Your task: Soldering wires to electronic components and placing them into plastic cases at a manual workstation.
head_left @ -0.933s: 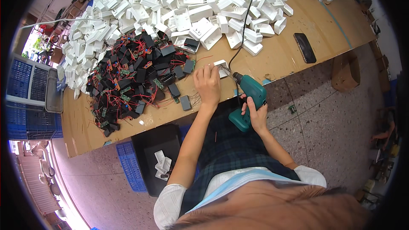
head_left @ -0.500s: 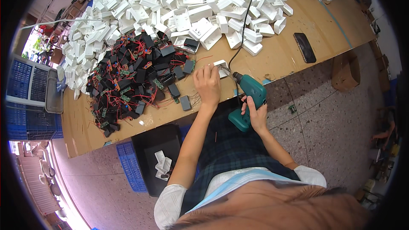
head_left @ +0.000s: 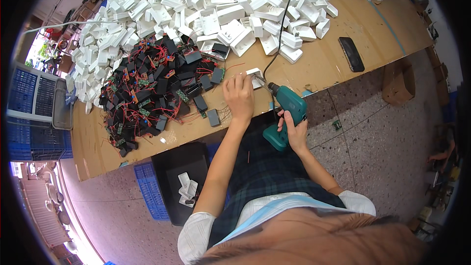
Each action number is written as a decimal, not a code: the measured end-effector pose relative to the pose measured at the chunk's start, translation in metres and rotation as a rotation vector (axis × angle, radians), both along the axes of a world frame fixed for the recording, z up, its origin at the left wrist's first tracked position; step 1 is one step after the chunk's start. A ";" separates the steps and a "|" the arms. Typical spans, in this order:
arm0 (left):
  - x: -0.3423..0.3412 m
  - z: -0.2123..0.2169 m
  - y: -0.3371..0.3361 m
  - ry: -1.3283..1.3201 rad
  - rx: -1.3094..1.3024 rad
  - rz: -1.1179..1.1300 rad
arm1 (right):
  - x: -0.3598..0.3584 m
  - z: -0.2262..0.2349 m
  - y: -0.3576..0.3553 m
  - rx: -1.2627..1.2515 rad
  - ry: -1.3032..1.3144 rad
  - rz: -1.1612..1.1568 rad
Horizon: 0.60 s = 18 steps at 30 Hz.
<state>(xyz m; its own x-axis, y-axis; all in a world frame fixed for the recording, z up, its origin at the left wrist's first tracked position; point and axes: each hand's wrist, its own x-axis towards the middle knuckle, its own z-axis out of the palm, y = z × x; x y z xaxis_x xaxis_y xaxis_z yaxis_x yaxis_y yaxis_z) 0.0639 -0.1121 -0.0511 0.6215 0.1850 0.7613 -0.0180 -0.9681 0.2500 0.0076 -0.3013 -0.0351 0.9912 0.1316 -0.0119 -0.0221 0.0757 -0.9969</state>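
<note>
A green cordless drill (head_left: 290,102) is gripped in my right hand (head_left: 296,130) at the front edge of the table. Its bit points left into a small white plastic housing (head_left: 255,78) lying on the cardboard. My left hand (head_left: 239,95) holds that housing from its left side, with fingers curled over it; most of the housing is hidden behind the hand. Just left of my left hand lies a heap of black boxes with red wires and green circuit boards (head_left: 157,83).
A large pile of white plastic housings (head_left: 206,5) covers the table's far side. A black cable (head_left: 280,34) runs from it toward the drill. A phone (head_left: 351,54) lies at right. Below the table stand a black bin (head_left: 171,167) holding white pieces and a cardboard box (head_left: 400,86).
</note>
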 end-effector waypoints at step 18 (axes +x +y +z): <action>-0.007 0.005 0.001 0.022 0.030 -0.003 | -0.016 0.010 -0.012 0.162 0.005 0.027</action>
